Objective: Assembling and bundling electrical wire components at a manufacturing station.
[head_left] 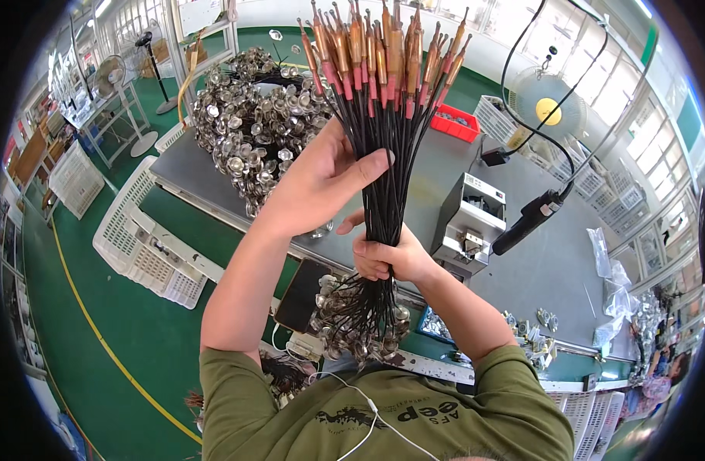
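Observation:
Upright before me stands a thick bundle of black wires [385,192]. Its upper ends carry amber-brown tubes with pink sleeves and thin tips, fanned apart. Round shiny metal cups [360,323] hang at the lower ends, near my chest. My left hand [325,180] is closed about the upper part of the bundle, its thumb across the front and its fingers mostly hidden behind. Lower down, my right hand [391,253] wraps round the same bundle, just above where the wires spread toward the cups.
A large heap of similar metal-cupped wires [256,127] lies on the grey table [537,269] at the far left. To the right are a small boxy machine [469,223], a hanging black powered screwdriver [528,223] and a red bin [455,123]. White plastic crates [156,238] stand left of the table.

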